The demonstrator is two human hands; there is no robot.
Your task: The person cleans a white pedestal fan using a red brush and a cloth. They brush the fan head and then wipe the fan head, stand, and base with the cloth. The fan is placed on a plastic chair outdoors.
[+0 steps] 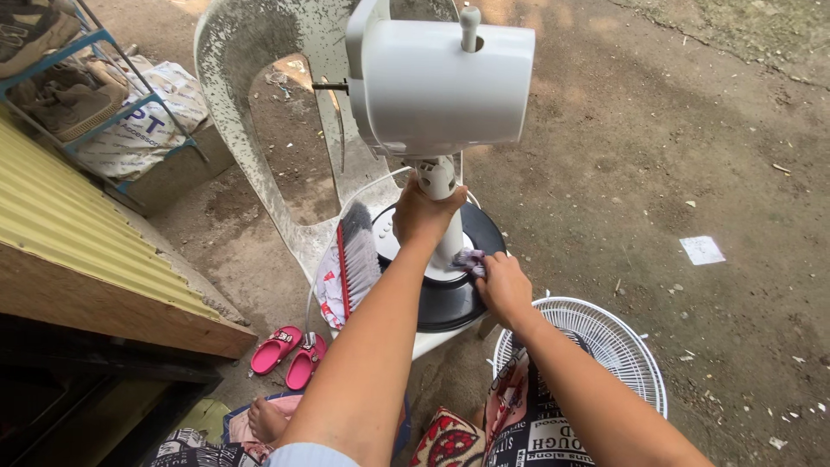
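fan: its stand [439, 207] rests on the plastic chair [251, 104], grille [605, 346] on the ground.
left hand [424, 216]: we grip the stand's neck.
right hand [504, 285]: we pinch a cloth [469, 259] against the base [450, 298].
step: wiping, we judge; the next stroke calls for a steady neck.

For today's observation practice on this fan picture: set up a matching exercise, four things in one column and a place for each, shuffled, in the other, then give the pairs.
Things:
1. left hand
2. right hand
3. fan grille
4. pink sandals

Places:
A. lying on the ground right of the chair
B. gripping the fan's white stem
C. on the ground under the chair's left side
D. pressing a cloth on the black round base

Pairs: 1-B, 2-D, 3-A, 4-C
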